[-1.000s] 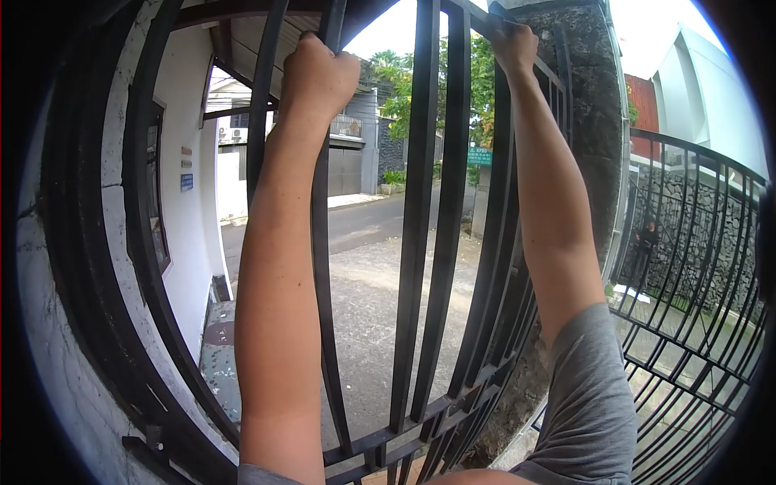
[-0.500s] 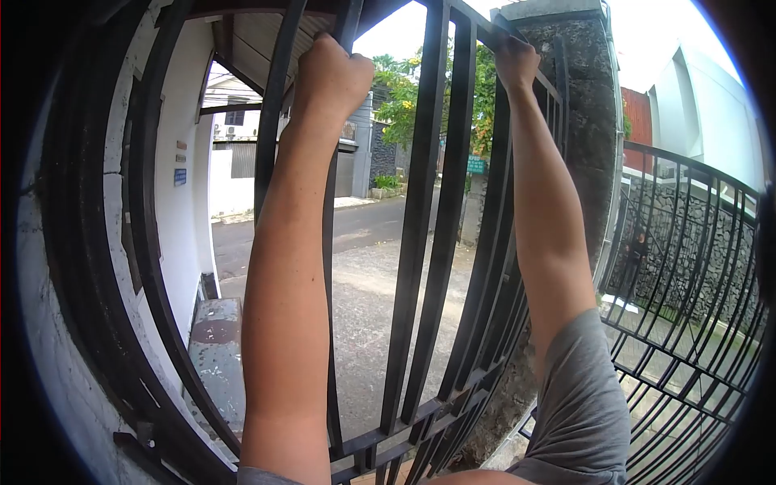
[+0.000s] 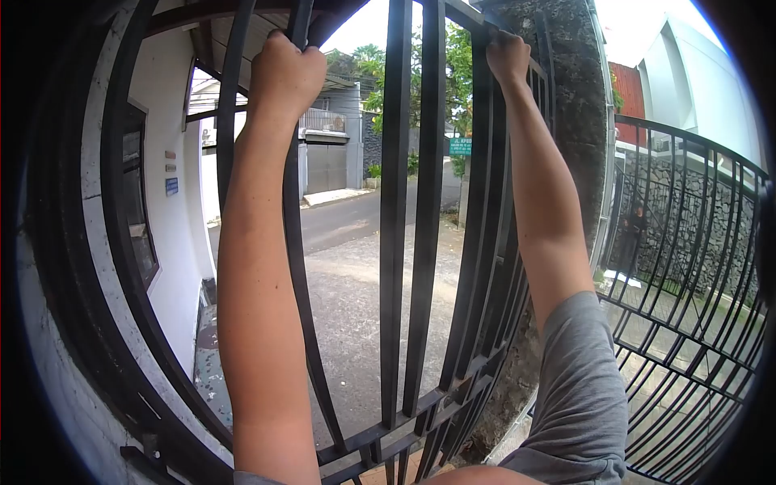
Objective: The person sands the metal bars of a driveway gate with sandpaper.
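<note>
A black metal gate (image 3: pixel 396 242) of upright bars fills the view in front of me. My left hand (image 3: pixel 284 74) is clenched around one upright bar near the gate's top, arm stretched up. My right hand (image 3: pixel 508 58) grips the sloping top rail of the gate further right, close to a dark stone pillar (image 3: pixel 575 121). Both arms reach high, and a grey sleeve covers my right shoulder.
A white wall (image 3: pixel 174 234) with a window stands at the left. Beyond the bars lie a paved driveway (image 3: pixel 356 283) and a street with houses and trees. A second black railing (image 3: pixel 695 283) curves at the right, with a person in dark clothes (image 3: pixel 634 234) behind it.
The gate bars and both hands have shifted left in view. My grips on the bar and the top rail stay the same.
</note>
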A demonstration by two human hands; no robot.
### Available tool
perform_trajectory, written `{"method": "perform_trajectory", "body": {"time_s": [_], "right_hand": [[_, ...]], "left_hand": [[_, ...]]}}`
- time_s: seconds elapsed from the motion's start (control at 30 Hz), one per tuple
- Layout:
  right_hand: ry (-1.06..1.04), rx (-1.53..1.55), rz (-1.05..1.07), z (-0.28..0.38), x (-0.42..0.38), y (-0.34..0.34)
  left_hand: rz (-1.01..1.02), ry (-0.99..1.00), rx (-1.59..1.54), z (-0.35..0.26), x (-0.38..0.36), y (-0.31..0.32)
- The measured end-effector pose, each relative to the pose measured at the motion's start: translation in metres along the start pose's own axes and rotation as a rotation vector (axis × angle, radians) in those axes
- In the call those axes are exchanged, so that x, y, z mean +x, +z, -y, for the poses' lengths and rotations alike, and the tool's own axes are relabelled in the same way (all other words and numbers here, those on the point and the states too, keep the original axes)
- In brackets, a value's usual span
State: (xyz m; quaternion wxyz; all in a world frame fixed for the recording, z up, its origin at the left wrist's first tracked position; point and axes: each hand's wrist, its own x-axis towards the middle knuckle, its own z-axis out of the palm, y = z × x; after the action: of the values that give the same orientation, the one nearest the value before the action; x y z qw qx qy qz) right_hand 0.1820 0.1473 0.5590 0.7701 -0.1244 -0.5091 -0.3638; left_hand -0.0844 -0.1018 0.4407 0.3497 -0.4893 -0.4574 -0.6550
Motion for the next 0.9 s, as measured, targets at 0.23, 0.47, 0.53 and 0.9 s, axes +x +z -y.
{"method": "perform_trajectory", "body": {"time_s": [0.23,0.47,0.53,0.9], "right_hand": [[0.214,-0.044,0.026,-0.069,-0.011,0.019],[0.216,0.134,0.032,-0.105,-0.008,0.013],[0.048,0.223,-0.045,-0.131,-0.016,0.029],[0.173,0.242,-0.001,-0.155,-0.012,0.038]], "left_hand": [[0.033,-0.053,-0.003,0.006,0.007,-0.004],[0.087,-0.15,-0.164,0.002,0.004,-0.009],[0.094,-0.177,-0.189,0.003,0.003,-0.01],[0.075,-0.217,-0.188,-0.001,0.002,-0.012]]}}
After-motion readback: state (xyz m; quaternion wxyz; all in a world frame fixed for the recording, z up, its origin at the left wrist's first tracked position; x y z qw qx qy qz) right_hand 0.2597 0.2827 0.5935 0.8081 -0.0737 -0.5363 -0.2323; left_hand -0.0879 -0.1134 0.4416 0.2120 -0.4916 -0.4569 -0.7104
